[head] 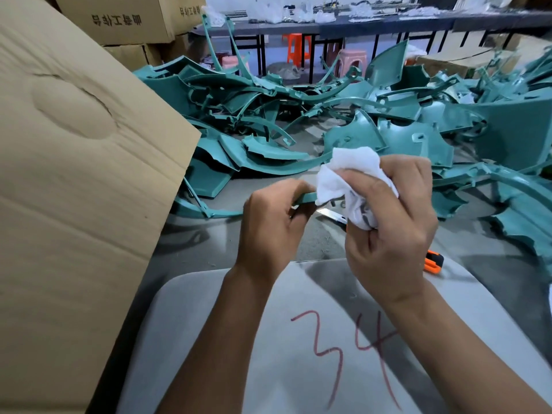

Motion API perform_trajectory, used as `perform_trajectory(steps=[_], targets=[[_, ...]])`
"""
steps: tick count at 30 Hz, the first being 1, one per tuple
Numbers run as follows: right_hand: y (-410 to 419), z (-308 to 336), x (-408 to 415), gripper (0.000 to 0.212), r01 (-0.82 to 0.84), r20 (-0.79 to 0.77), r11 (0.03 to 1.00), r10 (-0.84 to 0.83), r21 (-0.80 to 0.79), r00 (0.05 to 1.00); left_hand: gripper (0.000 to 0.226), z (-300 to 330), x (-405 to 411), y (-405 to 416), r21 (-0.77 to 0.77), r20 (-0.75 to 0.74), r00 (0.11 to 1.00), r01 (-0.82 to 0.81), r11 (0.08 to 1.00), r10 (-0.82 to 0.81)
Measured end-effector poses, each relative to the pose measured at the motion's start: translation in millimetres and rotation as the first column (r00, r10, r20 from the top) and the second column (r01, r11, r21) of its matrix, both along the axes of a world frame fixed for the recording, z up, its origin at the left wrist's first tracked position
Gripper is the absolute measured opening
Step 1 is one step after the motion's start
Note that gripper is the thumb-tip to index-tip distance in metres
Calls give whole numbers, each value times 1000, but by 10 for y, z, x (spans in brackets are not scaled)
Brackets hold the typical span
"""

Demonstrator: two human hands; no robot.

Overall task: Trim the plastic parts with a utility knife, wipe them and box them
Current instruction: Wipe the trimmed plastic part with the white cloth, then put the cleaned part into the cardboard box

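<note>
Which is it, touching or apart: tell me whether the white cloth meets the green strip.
Touching. The head view shows the white cloth, bunched in the right hand, wrapped over the end of the green strip that the left hand holds; no gap shows.

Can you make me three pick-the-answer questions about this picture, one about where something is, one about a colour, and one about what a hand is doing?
1. Where does the utility knife lie?
A. on the table, under the right hand
B. in the cardboard box
C. on a stool

2. What colour are the plastic parts?
A. red
B. teal green
C. yellow

3. What is the right hand doing?
A. lying flat
B. pointing
C. gripping a white cloth

Answers: 1 A, its orange end shows beside the wrist. 2 B, the whole pile is teal. 3 C, the fingers curl round the cloth.
</note>
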State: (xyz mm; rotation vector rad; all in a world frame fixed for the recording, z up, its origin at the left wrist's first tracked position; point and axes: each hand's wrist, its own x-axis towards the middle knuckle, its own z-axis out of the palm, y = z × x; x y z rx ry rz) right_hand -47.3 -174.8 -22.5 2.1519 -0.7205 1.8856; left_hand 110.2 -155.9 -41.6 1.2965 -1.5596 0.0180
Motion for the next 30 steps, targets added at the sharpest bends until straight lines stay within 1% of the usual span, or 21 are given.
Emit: perform_trajectory(steps=[2, 4, 6, 7, 9, 11, 13, 15, 16, 17, 18, 20, 21, 22, 23, 24, 25, 26, 28, 29, 30], targets=[[-40, -3, 4, 31, 46, -22, 999, -47, -16, 999, 14, 3, -21, 6, -2, 76, 996, -52, 999, 52], [-85, -16, 15, 30, 64, -93, 998, -66, -21, 994, 17, 32, -48, 36, -44, 134, 985, -101, 994, 106], [-86, -68, 78, 27, 21, -180, 1000, -23, -12, 983, 24, 72, -87, 68, -97, 124, 981, -136, 986, 148], [-78, -94, 103, 24, -12, -217, 1000, 11, -1, 976, 23, 86, -102, 84, -108, 106, 983, -138, 985, 149], [-103, -96, 99, 23, -34, -256, 999, 32, -3, 966, 21, 88, -105, 113, -120, 87, 990, -100, 988, 111], [-164, -62, 33, 26, 7, -205, 999, -14, -39, 979, 21, 84, -94, 120, -137, 121, 990, -49, 989, 66], [-240, -29, -65, 29, 62, -105, 997, -67, -52, 992, 21, 89, -94, 94, -154, 185, 982, -21, 988, 50], [-327, 12, -189, 31, 136, -3, 991, -136, -8, 991, 26, 70, -90, 69, -154, 216, 975, -20, 988, 53], [-389, 27, -269, 31, 174, 43, 983, -176, 58, 983, 29, 51, -93, 69, -145, 191, 980, -24, 989, 51], [-452, 46, -360, 31, 208, 87, 967, -222, 149, 971, 31, 42, -83, 81, -133, 108, 993, -29, 991, 43], [-499, 62, -451, 29, 239, 121, 938, -275, 250, 954, 32, 48, -73, 98, -125, -38, 999, -30, 992, 26], [-496, 78, -568, 26, 254, 144, 878, -336, 406, 931, 35, 84, -31, 132, -146, -339, 940, -87, 985, 33], [-453, 80, -575, 23, 209, 117, 873, -286, 441, 951, 40, 99, 8, 134, -143, -458, 887, -142, 979, 62], [-390, 100, -554, 19, 117, 58, 878, -162, 464, 985, 45, 114, 46, 137, -117, -549, 829, -201, 973, 105], [-316, 130, -497, 16, 17, -49, 857, 9, 515, 999, 50, 123, 80, 134, -75, -608, 776, -262, 962, 164], [-240, 154, -420, 23, -42, -170, 792, 183, 609, 968, 53, 131, 89, 125, -26, -652, 723, -321, 947, 228], [-160, 169, -346, 39, -46, -264, 699, 329, 714, 907, 53, 145, 77, 128, 15, -697, 660, -377, 926, 280], [-91, 165, -284, 58, -19, -317, 600, 449, 800, 835, 51, 154, 44, 130, 47, -744, 590, -422, 906, 314], [15, 158, -231, 96, 60, -297, 373, 620, 926, 727, 49, 217, -29, 152, 115, -819, 459, -455, 883, 343], [39, 151, -243, 106, 71, -238, 270, 658, 960, 715, 49, 240, -52, 154, 148, -848, 403, -443, 884, 344], [64, 175, -268, 105, 29, -169, 216, 666, 976, 727, 51, 263, -63, 169, 171, -870, 357, -430, 887, 340]])
